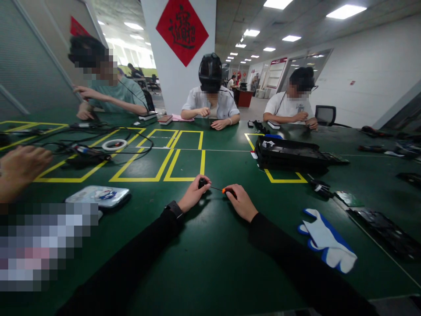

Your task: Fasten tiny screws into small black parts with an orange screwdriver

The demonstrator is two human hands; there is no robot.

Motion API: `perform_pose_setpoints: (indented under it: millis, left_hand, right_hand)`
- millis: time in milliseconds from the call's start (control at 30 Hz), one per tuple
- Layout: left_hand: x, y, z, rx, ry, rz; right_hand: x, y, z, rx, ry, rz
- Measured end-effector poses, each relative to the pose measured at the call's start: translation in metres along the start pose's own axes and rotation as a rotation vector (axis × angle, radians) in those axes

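Note:
My left hand [194, 194], with a dark band at the wrist, is closed around a small black handle [203, 181]. A thin metal shaft [216, 188] runs from it toward my right hand [242, 202]. The fingers of my right hand are closed near an orange tip [224, 191] at the shaft's far end, around a dark piece that is mostly hidden. Both hands rest low over the green table [204, 272], a short gap apart.
White-and-blue gloves [329, 241] lie at the right, near circuit boards [350, 199]. A black housing [291, 153] stands beyond my right hand. A silver case [98, 196], cables [82, 151] and another person's hand [24, 164] are at the left. Three people sit opposite.

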State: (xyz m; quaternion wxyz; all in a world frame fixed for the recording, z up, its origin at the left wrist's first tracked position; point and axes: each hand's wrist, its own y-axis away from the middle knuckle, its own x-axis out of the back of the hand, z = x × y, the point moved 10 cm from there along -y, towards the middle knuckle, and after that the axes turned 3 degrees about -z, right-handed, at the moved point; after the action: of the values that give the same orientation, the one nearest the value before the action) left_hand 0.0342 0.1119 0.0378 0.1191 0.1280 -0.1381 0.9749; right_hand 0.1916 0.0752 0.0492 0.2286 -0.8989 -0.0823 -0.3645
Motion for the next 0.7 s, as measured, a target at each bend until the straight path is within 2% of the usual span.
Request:
perform_pose_setpoints:
  millis: [200, 700]
  left_hand:
    - [-0.0003, -0.0007, -0.0010, -0.016, 0.001, -0.009]
    - [0.0004, 0.0000, 0.0031, -0.018, -0.027, -0.028]
  right_hand:
    - [0.0010, 0.0011, 0.0032, -0.016, 0.012, 0.025]
    - [0.0021, -0.0034, -0.0045, 0.024, 0.038, -0.057]
